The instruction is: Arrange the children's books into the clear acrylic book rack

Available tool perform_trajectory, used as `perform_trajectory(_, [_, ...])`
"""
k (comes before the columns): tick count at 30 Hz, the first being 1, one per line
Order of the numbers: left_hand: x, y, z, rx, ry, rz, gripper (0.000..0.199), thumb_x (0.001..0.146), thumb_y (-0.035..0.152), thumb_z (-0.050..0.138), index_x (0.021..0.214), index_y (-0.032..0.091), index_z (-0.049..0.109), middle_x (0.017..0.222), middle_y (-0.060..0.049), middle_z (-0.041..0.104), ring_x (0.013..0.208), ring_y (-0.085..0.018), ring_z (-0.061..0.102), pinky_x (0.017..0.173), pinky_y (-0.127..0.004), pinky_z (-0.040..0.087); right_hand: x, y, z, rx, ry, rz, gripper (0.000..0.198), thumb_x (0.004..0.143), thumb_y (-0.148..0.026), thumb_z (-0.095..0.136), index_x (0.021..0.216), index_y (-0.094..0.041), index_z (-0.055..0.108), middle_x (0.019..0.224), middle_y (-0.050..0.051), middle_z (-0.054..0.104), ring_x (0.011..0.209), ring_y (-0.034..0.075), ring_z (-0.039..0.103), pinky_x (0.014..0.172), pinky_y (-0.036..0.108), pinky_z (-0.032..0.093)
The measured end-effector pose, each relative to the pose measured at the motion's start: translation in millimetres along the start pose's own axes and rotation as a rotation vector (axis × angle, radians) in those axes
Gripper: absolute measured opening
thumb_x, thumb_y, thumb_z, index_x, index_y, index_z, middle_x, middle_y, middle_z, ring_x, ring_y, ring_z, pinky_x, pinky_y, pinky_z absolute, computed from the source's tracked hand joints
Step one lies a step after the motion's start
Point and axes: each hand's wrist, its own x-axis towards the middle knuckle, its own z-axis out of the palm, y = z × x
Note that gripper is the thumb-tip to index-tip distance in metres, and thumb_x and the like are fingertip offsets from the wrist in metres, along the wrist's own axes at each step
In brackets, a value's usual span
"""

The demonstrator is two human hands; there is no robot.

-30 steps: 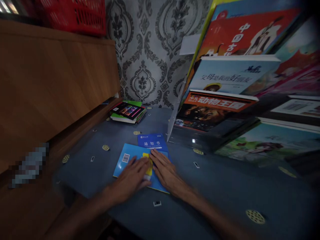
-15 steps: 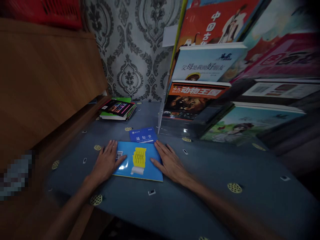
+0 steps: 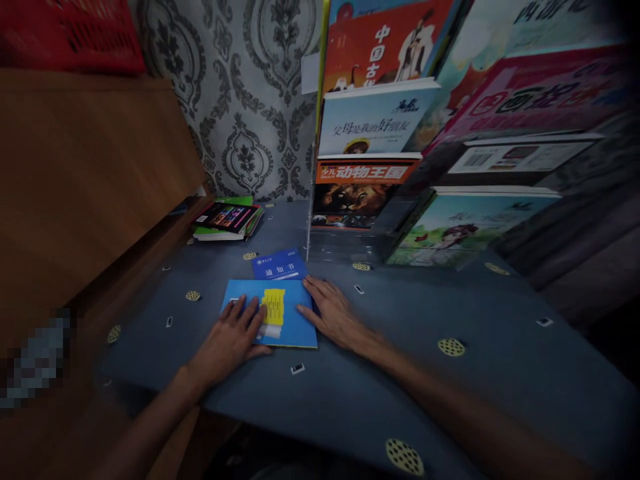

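Observation:
A light-blue book (image 3: 300, 320) with a yellow patch on its cover lies flat on the table. My left hand (image 3: 231, 340) rests on the lower left of that cover, fingers spread and covering part of the yellow patch. At the right edge, my right hand (image 3: 333, 312) lies with its fingers stretched over the upper right corner and thumb on the cover. Just behind the book, a darker blue booklet (image 3: 277, 265) with white lettering lies partly under or against its top edge; I cannot tell which.
A clear display rack (image 3: 345, 248) holds several books, including one with a lion cover (image 3: 350, 198). A small pile of books (image 3: 227, 220) lies at the back left. Beside the patterned cloth-covered table (image 3: 390, 333) stands a wooden cabinet (image 3: 95, 180) with a red basket (image 3: 75, 40) on top.
My left hand has moved from the book's left edge onto its cover, towards the middle. My right hand stays at the right edge. The view has shifted slightly right.

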Motion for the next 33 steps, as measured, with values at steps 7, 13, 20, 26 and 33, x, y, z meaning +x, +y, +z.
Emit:
perform_trajectory(7, [0, -3, -12, 0.103, 0.011, 0.164, 0.042, 0.104, 0.037, 0.029, 0.132, 0.015, 0.049, 0.132, -0.019, 0.061, 0.125, -0.033, 0.058, 0.099, -0.048, 0.050, 0, 2, -8, 0.174, 0.057, -0.002, 0.062, 0.098, -0.058, 0.035, 0.137, -0.014, 0.055, 0.145, 0.018, 0.053, 0.136, 0.030, 0.047, 0.116, 0.054, 0.033])
perform_trajectory(13, [11, -1, -46, -0.203, 0.094, -0.063, 0.032, 0.104, 0.031, 0.028, 0.105, 0.020, 0.057, 0.081, -0.005, 0.070, 0.070, -0.015, 0.068, 0.061, -0.023, 0.049, 2, 5, -15, 0.618, 0.223, 0.033, 0.064, 0.097, -0.066, 0.027, 0.110, -0.020, 0.071, 0.126, 0.012, 0.066, 0.130, 0.028, 0.052, 0.113, 0.049, 0.037])
perform_trajectory(20, [34, -1, -103, -0.685, 0.283, -0.465, 0.038, 0.097, 0.047, 0.034, 0.078, 0.022, 0.054, 0.060, 0.003, 0.053, 0.054, -0.012, 0.051, 0.053, -0.022, 0.037, 2, -11, -23, 1.179, 0.247, 0.197, 0.051, 0.075, -0.061, 0.071, 0.108, -0.023, 0.065, 0.096, 0.004, 0.073, 0.089, 0.022, 0.068, 0.084, 0.037, 0.054])
perform_trajectory(26, [53, 0, -82, -1.288, 0.394, -0.768, 0.052, 0.085, 0.068, 0.046, 0.079, 0.018, 0.059, 0.059, 0.002, 0.059, 0.052, -0.014, 0.052, 0.049, -0.023, 0.042, -6, -31, -31, 1.387, 0.068, 0.199, 0.041, 0.077, -0.059, 0.070, 0.078, -0.018, 0.065, 0.076, 0.002, 0.070, 0.071, 0.015, 0.066, 0.070, 0.029, 0.054])
perform_trajectory(33, [32, -1, -26, -0.546, 0.004, -0.655, 0.039, 0.097, 0.046, 0.037, 0.092, 0.018, 0.063, 0.072, -0.007, 0.070, 0.068, -0.023, 0.068, 0.062, -0.032, 0.050, -8, -11, -26, 1.353, -0.128, 0.447, 0.038, 0.071, -0.050, 0.079, 0.078, -0.017, 0.061, 0.060, -0.003, 0.063, 0.053, 0.011, 0.060, 0.045, 0.020, 0.048])
